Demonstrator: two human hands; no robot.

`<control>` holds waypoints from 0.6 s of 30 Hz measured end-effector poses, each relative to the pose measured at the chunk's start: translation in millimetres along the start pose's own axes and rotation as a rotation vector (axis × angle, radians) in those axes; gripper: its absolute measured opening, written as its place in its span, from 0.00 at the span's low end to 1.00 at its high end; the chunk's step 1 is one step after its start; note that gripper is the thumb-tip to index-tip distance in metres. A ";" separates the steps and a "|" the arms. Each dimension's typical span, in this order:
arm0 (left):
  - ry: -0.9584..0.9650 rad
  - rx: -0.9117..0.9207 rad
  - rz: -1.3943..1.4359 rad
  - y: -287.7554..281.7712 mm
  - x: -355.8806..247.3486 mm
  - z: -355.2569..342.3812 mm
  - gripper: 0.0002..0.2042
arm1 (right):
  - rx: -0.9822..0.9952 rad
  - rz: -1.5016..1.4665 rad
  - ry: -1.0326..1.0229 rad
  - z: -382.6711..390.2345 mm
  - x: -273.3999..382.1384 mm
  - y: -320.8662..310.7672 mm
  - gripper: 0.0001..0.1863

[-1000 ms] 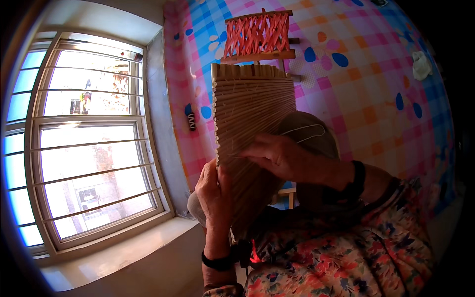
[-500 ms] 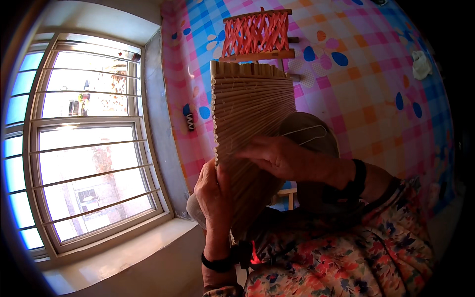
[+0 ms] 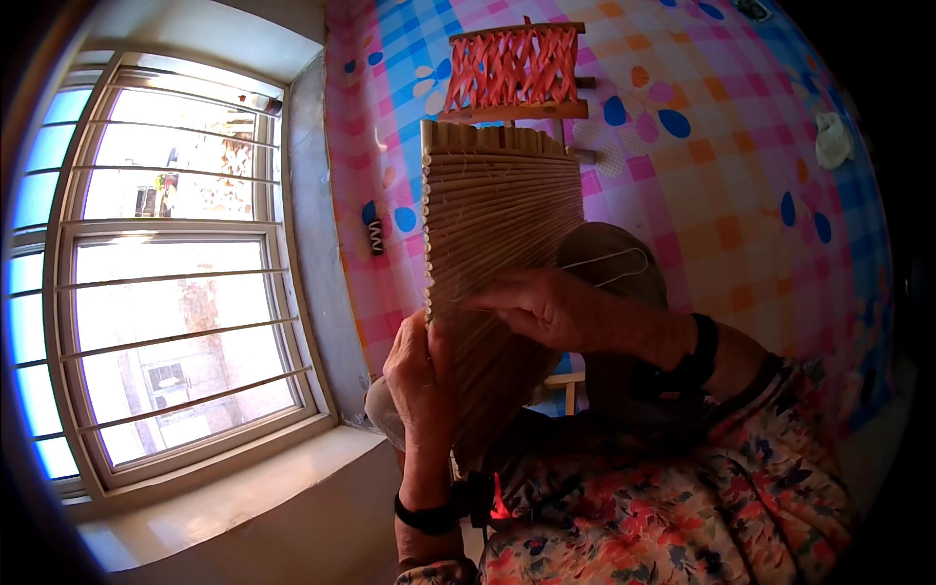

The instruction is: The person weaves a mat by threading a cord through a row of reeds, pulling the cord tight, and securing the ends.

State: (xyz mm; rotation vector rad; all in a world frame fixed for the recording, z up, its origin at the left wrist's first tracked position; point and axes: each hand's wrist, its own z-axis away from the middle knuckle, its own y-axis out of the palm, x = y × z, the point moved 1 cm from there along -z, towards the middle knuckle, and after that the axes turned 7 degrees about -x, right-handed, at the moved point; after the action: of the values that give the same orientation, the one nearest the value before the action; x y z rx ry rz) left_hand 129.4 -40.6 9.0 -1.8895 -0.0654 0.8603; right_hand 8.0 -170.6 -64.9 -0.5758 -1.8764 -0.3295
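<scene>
A mat of thin tan stalks [image 3: 507, 195], laid side by side, rests across my lap, its cut ends forming the left edge. My left hand [image 3: 421, 375] grips that left edge, thumb on top and fingers wrapped around the side. Over the middle of the mat, my right hand [image 3: 536, 304] points left with its fingers drawn together close to the left thumb. Whatever its fingertips pinch is too dark and small to make out. A loop of white thread [image 3: 624, 255] lies over my knee just beyond the right hand.
A wooden stool with red woven strapping [image 3: 515, 68] stands beyond the mat. On the checked floor covering lie a small black-and-white object [image 3: 375, 237] and a crumpled white piece [image 3: 834, 141]. A barred window [image 3: 180, 292] and its sill fill the left side.
Both hands keep nearly the same place on the mat. The whole view has shifted slightly; the stool and mat sit a little further right in it.
</scene>
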 end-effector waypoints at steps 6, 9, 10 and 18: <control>-0.006 0.005 0.009 -0.5 -0.4 0.6 0.09 | 0.060 -0.017 0.066 -1.4 5.3 -5.1 0.18; -0.008 0.001 0.009 -1.0 -0.7 1.3 0.09 | 0.070 -0.020 0.066 -1.8 5.9 -5.5 0.18; -0.007 -0.004 0.011 -0.7 -0.1 1.4 0.09 | 0.070 -0.021 0.060 -1.9 5.9 -5.5 0.18; -0.003 -0.002 0.005 -0.7 0.9 1.4 0.08 | 0.063 0.013 0.043 -4.0 3.4 -6.0 0.17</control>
State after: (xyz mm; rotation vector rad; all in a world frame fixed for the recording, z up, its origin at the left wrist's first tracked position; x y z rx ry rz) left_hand 129.5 -38.8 8.7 -1.8907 -0.0634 0.8664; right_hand 7.0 -176.8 -60.0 -0.5347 -1.8342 -0.2711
